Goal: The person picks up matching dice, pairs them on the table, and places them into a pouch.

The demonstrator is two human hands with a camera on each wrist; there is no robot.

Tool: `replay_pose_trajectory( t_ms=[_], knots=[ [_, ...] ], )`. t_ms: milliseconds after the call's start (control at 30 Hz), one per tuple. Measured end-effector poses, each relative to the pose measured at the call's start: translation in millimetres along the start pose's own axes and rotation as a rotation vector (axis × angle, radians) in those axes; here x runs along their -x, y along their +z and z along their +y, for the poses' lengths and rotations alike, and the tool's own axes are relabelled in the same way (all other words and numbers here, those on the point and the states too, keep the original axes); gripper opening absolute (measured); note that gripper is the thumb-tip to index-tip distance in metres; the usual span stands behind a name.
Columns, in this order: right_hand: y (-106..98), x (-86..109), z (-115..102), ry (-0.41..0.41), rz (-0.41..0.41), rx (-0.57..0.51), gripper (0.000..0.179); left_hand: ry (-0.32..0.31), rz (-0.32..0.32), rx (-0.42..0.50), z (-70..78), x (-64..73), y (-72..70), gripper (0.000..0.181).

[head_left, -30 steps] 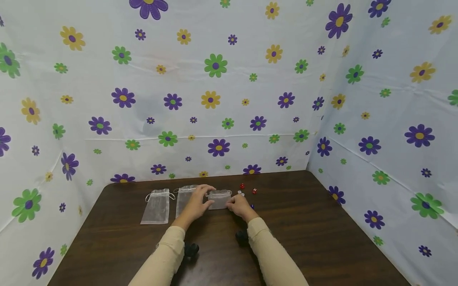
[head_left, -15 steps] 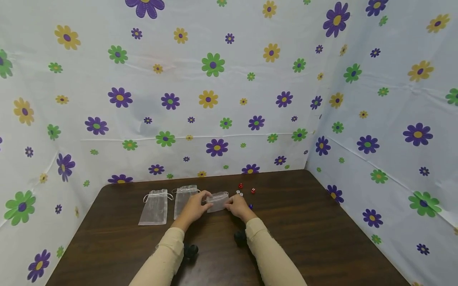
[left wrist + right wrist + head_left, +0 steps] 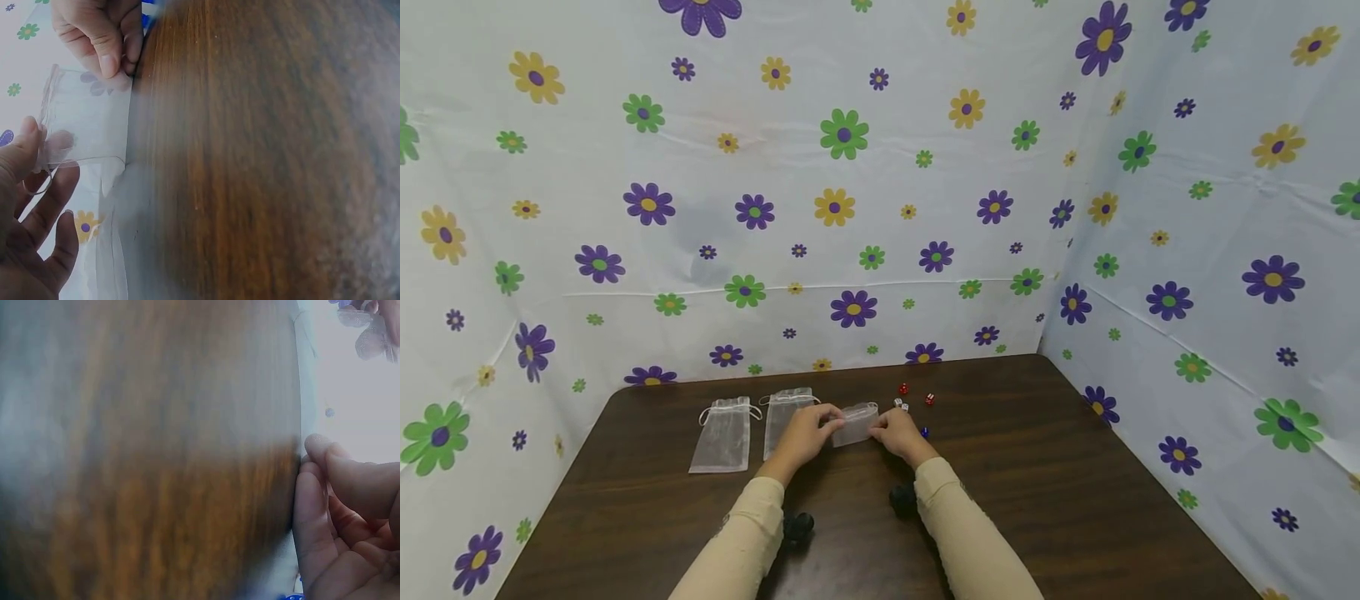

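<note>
A small sheer white drawstring pouch [image 3: 855,424] is stretched between both hands near the back of the table. In the left wrist view, my left hand [image 3: 37,225] pinches the pouch's gathered mouth between thumb and index finger, its other fingers loosely bent. A loop of drawstring hangs by those fingers. My right hand [image 3: 901,433] pinches the opposite end of the pouch with thumb and fingertips; the right wrist view shows the right hand's curled fingers [image 3: 312,512] close up. The pouch hangs slightly tilted, and whether it touches the table I cannot tell.
Two more sheer pouches, one [image 3: 722,437] at left and one [image 3: 786,408] partly behind my left hand, lie flat. Red dice [image 3: 930,399], white dice [image 3: 901,405] and a blue die [image 3: 925,432] sit beyond and beside my right hand. Flowered cloth [image 3: 857,208] hangs behind the table.
The pouch has gone from lying level to a slight tilt, its left side lower. Both hands have stayed at its two ends. The head view has shifted slightly.
</note>
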State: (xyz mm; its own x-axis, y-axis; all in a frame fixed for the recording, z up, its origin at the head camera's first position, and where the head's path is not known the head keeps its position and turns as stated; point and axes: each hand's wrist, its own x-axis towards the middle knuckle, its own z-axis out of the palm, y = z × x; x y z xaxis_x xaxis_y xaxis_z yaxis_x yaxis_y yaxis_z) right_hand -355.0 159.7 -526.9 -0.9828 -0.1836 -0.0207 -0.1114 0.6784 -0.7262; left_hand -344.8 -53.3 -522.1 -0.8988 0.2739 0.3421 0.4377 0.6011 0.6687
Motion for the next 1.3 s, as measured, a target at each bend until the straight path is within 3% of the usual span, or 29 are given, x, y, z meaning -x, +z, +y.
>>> replay_pose_trajectory(
  t_ms=[467, 733, 967, 1300],
  knots=[
    [-1.6, 2.8, -1.1, -0.004, -0.015, -0.035, 0.010, 0.011, 0.004, -0.022, 9.2, -0.4, -1.8, 0.005],
    [0.2, 4.8, -1.2, -0.024, -0.037, -0.064, 0.004, 0.014, -0.004, -0.054, 7.1, 2.4, 0.2, 0.011],
    [0.1, 5.2, 4.1, 0.030, -0.044, -0.128, 0.008, 0.027, 0.001, -0.063, 5.6, 3.5, 1.4, 0.011],
    [-4.9, 6.6, 3.8, 0.035, -0.081, -0.113, 0.014, 0.055, 0.012, -0.070, 3.0, 5.6, 0.2, 0.007]
  ],
)
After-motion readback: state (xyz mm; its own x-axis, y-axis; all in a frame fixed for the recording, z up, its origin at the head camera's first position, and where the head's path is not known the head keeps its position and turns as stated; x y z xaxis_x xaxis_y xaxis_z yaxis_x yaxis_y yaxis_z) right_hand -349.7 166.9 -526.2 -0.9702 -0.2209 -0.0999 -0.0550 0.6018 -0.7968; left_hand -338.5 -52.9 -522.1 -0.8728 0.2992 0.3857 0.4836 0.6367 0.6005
